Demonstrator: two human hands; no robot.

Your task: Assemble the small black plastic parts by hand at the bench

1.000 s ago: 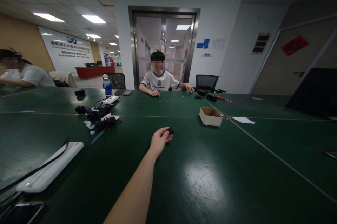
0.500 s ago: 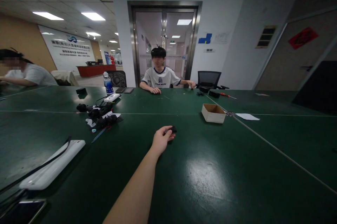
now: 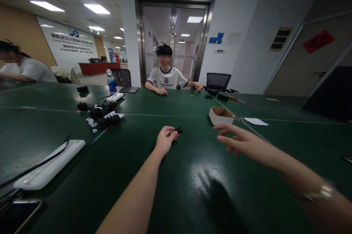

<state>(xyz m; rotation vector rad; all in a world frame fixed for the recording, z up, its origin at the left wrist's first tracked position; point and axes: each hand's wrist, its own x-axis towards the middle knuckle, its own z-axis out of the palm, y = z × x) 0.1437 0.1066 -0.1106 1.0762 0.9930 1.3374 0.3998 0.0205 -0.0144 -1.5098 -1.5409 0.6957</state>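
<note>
At the middle of the green table, well out from the near edge: one small black part, pinched at its near end between thumb and fingertips of the left hand; whether it rests on the surface or sits just above it cannot be told. Right hand: open, fingers spread, holding nothing, in the air to the right of the part, blurred. Hands apart. Nearby: open cardboard box, beyond and to the right; heap of black parts and cables, to the left. Risks, as judged: the grip is slight and on one end only, so the part could twist free or skid on the glossy top; dark against dark green, it would be hard to find again; a right hand arriving off-line could knock it from the pinch.
</note>
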